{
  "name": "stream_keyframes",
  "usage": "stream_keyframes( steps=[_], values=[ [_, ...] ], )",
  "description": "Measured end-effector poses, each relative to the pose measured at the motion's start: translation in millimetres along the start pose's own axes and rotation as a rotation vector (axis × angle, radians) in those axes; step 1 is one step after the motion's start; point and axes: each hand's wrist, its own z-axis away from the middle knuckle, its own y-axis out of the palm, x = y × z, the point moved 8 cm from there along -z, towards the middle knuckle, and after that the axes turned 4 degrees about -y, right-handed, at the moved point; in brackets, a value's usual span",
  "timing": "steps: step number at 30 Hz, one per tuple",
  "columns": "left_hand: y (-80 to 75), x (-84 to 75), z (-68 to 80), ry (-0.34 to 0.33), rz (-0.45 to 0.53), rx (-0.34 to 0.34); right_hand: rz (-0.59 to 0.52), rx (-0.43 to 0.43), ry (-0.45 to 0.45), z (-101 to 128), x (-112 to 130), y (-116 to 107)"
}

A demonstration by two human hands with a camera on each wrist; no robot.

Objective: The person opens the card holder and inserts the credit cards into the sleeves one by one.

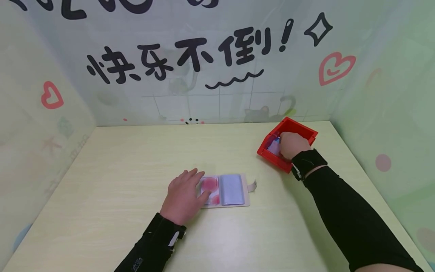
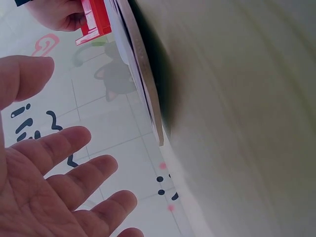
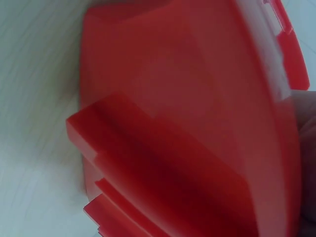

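Observation:
A small card album [image 1: 232, 190] lies spread on the table, a pink-patterned card [image 1: 209, 185] in its left page and a pale lavender right page. My left hand [image 1: 183, 194] is at its left side, fingers spread and thumb over the left page. In the left wrist view, the fingers of that hand [image 2: 59, 182] look loosely extended beside the album's edge [image 2: 148, 89]. My right hand [image 1: 293, 145] reaches down into a red box [image 1: 273, 161], beside purple-blue cards [image 1: 274, 146]. Its fingertips are hidden there, so I cannot tell whether they grip a card.
The box stands at the back right of the pale wooden table [image 1: 136, 162]. Printed panels rise behind the table [image 1: 190, 102] and at both sides. A short strap [image 1: 252, 186] sticks out from the album's right edge.

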Motion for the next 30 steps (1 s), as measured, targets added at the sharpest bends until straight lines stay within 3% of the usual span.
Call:
stream_keyframes(
  steps=[7,18,30],
  values=[
    [1.1,-1.0,-0.2,-0.002,-0.011,0.007,-0.091,0.033,-0.003,-1,-4,-4],
    [0.4,-1.7,-0.1,-0.006,-0.005,0.009,-0.103,0.052,-0.016,5,2,-17],
    [1.2,0.3,1.5,-0.01,0.0,0.022,-0.026,-0.07,0.032,14,2,-27]
  ],
)
